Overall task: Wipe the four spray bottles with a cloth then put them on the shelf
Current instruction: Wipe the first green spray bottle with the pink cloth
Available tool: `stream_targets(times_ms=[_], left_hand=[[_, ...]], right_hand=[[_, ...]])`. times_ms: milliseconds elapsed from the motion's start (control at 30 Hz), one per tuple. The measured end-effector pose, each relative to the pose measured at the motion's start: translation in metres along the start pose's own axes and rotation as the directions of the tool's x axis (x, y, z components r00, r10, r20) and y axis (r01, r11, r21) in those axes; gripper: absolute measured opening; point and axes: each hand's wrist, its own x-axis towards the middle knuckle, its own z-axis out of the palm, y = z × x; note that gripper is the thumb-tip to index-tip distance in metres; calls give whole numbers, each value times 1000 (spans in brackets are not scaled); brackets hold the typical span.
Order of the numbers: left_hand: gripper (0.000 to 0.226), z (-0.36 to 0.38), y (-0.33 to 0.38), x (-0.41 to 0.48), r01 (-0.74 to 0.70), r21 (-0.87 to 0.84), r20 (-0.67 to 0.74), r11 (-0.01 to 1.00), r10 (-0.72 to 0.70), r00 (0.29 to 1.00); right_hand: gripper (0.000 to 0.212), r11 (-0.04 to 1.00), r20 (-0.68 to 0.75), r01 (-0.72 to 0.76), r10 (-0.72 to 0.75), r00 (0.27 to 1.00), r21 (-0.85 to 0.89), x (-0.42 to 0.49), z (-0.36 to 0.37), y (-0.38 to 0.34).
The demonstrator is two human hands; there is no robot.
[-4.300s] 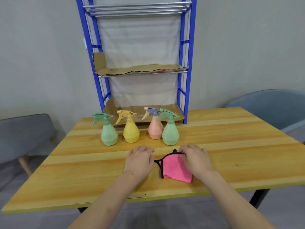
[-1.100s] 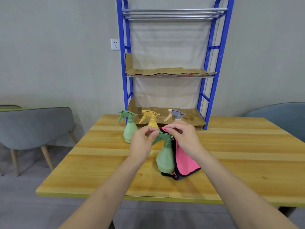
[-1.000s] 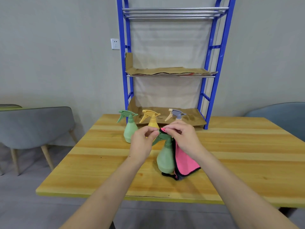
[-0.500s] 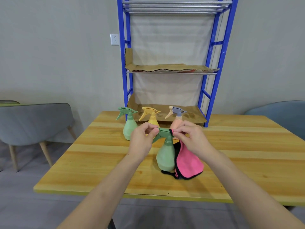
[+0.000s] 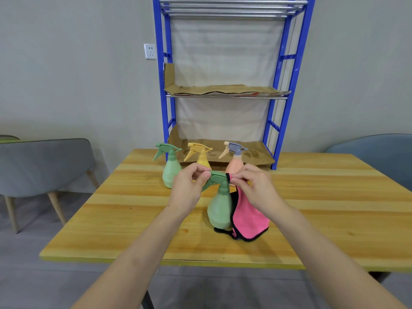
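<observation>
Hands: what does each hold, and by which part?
The left hand pinches the near green bottle by its spray head's front; the right hand pinches the pink cloth by its top edge.

left hand (image 5: 186, 190) pinching, right hand (image 5: 256, 188) pinching, forearms outstretched

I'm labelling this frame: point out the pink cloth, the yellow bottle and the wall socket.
pink cloth (image 5: 247, 219), head view, on its hanging pink face.
yellow bottle (image 5: 203, 162), head view, on its upper body below the trigger.
wall socket (image 5: 150, 51), head view, on its white faceplate.
</observation>
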Motion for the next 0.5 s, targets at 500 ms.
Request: stream_targets(times_ms=[500], left_hand=[[6, 0, 6, -4, -9, 15, 9, 1000, 9, 1000]], right_hand=[[13, 998, 41, 62, -62, 997, 12, 23, 12, -20]])
